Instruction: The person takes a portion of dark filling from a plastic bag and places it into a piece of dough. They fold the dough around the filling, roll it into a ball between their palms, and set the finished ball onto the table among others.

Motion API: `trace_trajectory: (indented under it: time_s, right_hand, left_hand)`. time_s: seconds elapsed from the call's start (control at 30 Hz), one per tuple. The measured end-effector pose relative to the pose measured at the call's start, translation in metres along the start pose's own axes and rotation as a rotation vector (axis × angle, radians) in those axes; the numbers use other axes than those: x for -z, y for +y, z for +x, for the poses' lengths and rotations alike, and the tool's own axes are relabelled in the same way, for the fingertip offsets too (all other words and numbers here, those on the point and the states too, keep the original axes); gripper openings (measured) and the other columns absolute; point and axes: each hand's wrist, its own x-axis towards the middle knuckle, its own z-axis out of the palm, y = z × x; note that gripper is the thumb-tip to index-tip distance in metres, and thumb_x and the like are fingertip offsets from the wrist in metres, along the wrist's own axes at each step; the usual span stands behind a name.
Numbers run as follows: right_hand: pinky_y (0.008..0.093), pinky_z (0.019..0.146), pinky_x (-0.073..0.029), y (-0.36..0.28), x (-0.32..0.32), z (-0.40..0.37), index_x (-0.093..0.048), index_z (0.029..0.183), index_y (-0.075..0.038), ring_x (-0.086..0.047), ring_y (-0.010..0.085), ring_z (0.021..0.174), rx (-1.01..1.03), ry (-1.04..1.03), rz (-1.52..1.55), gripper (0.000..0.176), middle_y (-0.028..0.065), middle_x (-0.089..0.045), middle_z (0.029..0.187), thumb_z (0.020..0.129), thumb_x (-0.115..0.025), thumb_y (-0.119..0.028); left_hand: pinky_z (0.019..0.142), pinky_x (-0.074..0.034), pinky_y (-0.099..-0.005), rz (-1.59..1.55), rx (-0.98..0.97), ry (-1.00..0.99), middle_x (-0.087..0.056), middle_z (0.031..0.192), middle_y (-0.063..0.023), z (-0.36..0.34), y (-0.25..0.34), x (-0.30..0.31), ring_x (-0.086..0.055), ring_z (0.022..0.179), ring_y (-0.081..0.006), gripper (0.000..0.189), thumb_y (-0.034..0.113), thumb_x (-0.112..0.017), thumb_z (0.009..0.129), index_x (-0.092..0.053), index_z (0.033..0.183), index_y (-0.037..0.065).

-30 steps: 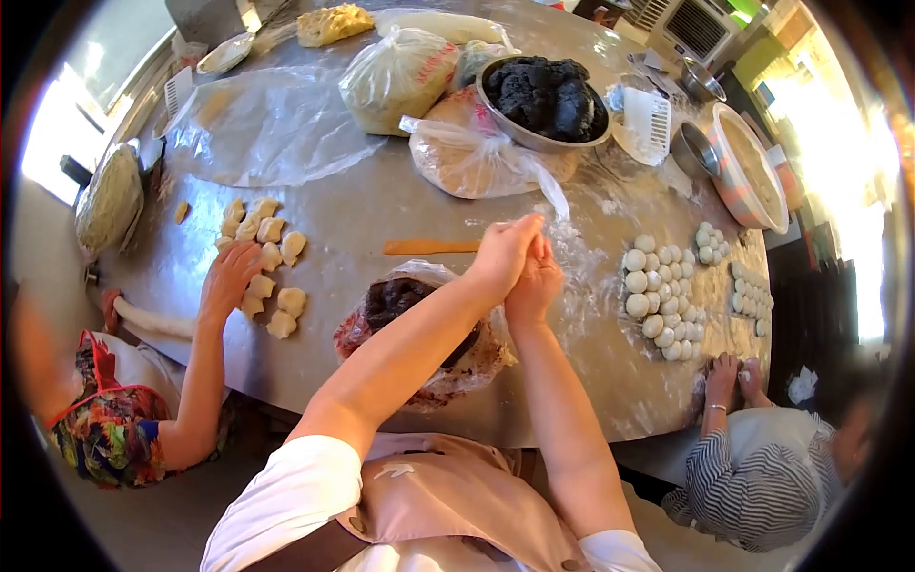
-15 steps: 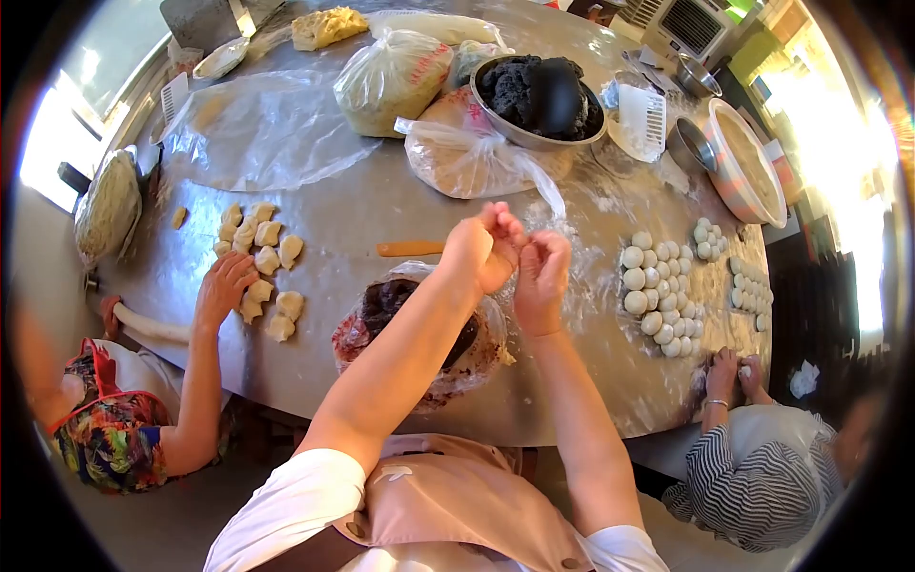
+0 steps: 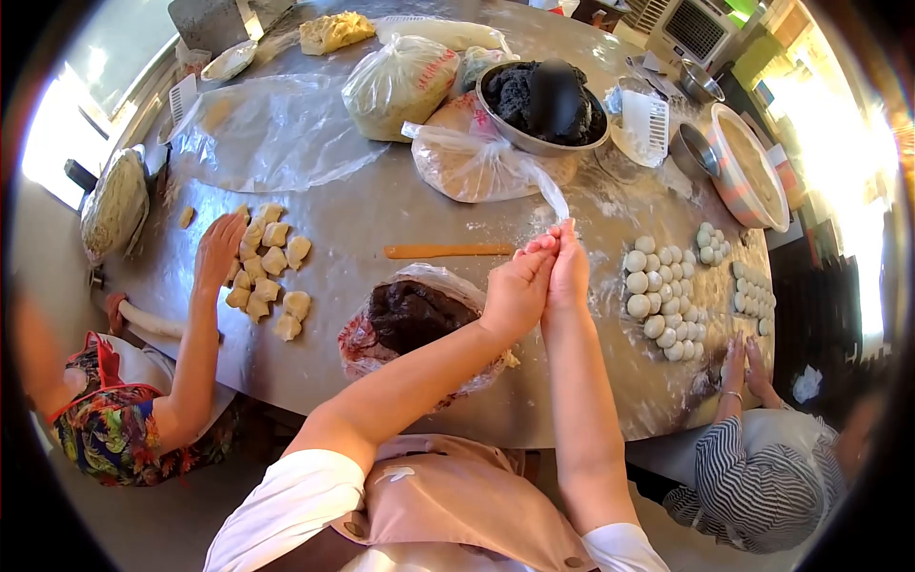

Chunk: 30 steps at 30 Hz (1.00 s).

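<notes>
My left hand [image 3: 518,294] and my right hand [image 3: 569,271] are pressed together above the table, fingers closed against each other. Anything between the palms is hidden. Under my left forearm, a dark brown paste [image 3: 415,316] sits in an open plastic bag [image 3: 357,348] with reddish smears. A flat wooden stick [image 3: 443,251] lies just beyond that bag, left of my hands. The twisted neck of a tied clear bag [image 3: 457,172] ends close above my fingertips.
On the left, a co-worker's hand [image 3: 219,250] touches dough pieces [image 3: 274,259]; a dough roll [image 3: 152,322] lies nearby. Pale balls [image 3: 658,281] stand in rows on the right, near another co-worker's joined hands [image 3: 743,367]. A metal bowl [image 3: 572,148] of black dough stands behind.
My hands came together from a looser, fingertip hold and moved slightly right, uncovering more paste and the stick. The left co-worker's hand shifted up the dough pieces; the right co-worker's palms now meet.
</notes>
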Motion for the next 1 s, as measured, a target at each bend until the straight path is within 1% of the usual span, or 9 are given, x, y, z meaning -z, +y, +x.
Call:
trace_trajectory:
  time_s: [0.1, 0.2, 0.3, 0.37, 0.53, 0.6, 0.73, 0.83, 1.0]
  right_hand:
    - [0.0342, 0.066, -0.048, -0.009, 0.003, -0.005, -0.043, 0.074, -0.011, -0.049, 0.018, 0.063, -0.012, 0.049, -0.025, 0.038, 0.0015, -0.047, 0.062, 0.097, -0.046, -0.041]
    - [0.0346, 0.07, -0.047, -0.004, 0.023, 0.009, -0.043, 0.074, -0.012, -0.049, 0.0185, 0.064, -0.02, -0.025, 0.192, 0.039, 0.0014, -0.047, 0.063, 0.097, -0.047, -0.043]
    - [0.0296, 0.071, -0.046, -0.021, -0.037, -0.047, -0.046, 0.075, -0.011, -0.049, 0.015, 0.063, -0.093, 0.097, 0.157, 0.034, 0.0004, -0.048, 0.064, 0.096, -0.05, -0.038]
    - [0.0495, 0.112, -0.022, -0.017, -0.014, -0.029, -0.032, 0.143, -0.008, -0.03, 0.0372, 0.134, -0.196, -0.123, 0.112, 0.07, 0.0156, -0.033, 0.146, 0.092, -0.041, -0.056]
    - [0.043, 0.102, -0.035, -0.009, 0.013, -0.014, -0.041, 0.133, -0.005, -0.045, 0.0298, 0.116, 0.563, -0.439, -1.152, 0.049, 0.0156, -0.047, 0.125, 0.096, -0.04, -0.037]
    - [0.0381, 0.092, -0.037, 0.004, 0.015, -0.011, -0.043, 0.119, -0.006, -0.046, 0.0251, 0.102, 0.689, -0.438, -1.176, 0.038, 0.0112, -0.048, 0.11, 0.094, -0.045, -0.034]
    - [0.0283, 0.072, -0.041, 0.035, 0.008, 0.003, -0.047, 0.09, -0.008, -0.049, 0.0158, 0.074, 0.526, -0.403, -0.458, 0.023, 0.0024, -0.051, 0.08, 0.091, -0.055, -0.03]
    - [0.0239, 0.052, -0.039, 0.029, -0.004, -0.004, -0.049, 0.072, -0.007, -0.05, 0.0122, 0.054, 0.883, -0.341, -0.93, 0.018, -0.0004, -0.053, 0.061, 0.08, -0.063, -0.012]
    - [0.0387, 0.049, -0.045, 0.017, -0.002, -0.009, -0.052, 0.073, -0.005, -0.056, 0.0337, 0.054, 1.045, -0.389, -1.41, 0.01, 0.0121, -0.057, 0.06, 0.069, -0.06, -0.009]
  left_hand:
    - [0.081, -0.051, -0.0351, 0.268, -0.448, -0.116, -0.063, 0.104, -0.0222, 0.003, -0.007, 0.011, -0.061, 0.097, -0.0359, 0.032, 0.011, -0.057, 0.088, -0.059, 0.119, 0.005]
    - [0.089, -0.048, -0.0375, 0.323, -0.461, -0.304, -0.058, 0.118, -0.0202, 0.006, 0.01, 0.023, -0.059, 0.104, -0.0364, 0.039, 0.008, -0.054, 0.089, -0.052, 0.127, 0.002]
    - [0.113, -0.02, -0.0412, 0.356, -0.502, -0.478, -0.031, 0.147, -0.0201, 0.014, 0.01, 0.029, -0.026, 0.137, -0.0363, 0.053, 0.02, -0.042, 0.095, -0.031, 0.142, -0.002]
    - [0.111, -0.022, -0.0436, 0.424, -0.593, -0.392, -0.04, 0.136, -0.0221, 0.015, 0.021, 0.028, -0.031, 0.132, -0.0378, 0.046, 0.023, -0.042, 0.095, -0.04, 0.132, -0.004]
    - [0.09, -0.041, -0.041, -0.054, -0.18, -0.377, -0.061, 0.093, -0.0136, 0.026, 0.049, 0.022, -0.058, 0.093, -0.0284, 0.028, 0.025, -0.056, 0.091, -0.058, 0.088, -0.003]
    - [0.072, -0.047, -0.0351, -0.452, 0.088, -0.276, -0.062, 0.077, -0.0084, 0.024, 0.049, 0.018, -0.06, 0.075, -0.0201, 0.03, 0.023, -0.06, 0.09, -0.057, 0.074, -0.001]
    - [0.063, -0.043, -0.028, -0.778, 0.248, -0.011, -0.053, 0.064, -0.0033, 0.02, 0.049, 0.022, -0.051, 0.062, -0.0119, 0.025, 0.012, -0.06, 0.087, -0.049, 0.066, 0.005]
    - [0.055, -0.036, -0.0266, -0.859, 0.462, 0.168, -0.049, 0.061, -0.0036, 0.018, 0.047, 0.027, -0.045, 0.057, -0.0111, 0.03, 0.014, -0.058, 0.087, -0.044, 0.061, 0.007]
    - [0.053, -0.035, -0.028, -1.003, 0.828, 0.163, -0.042, 0.056, -0.0018, 0.025, 0.057, 0.047, -0.04, 0.053, -0.0146, 0.042, 0.027, -0.051, 0.093, -0.039, 0.055, 0.013]
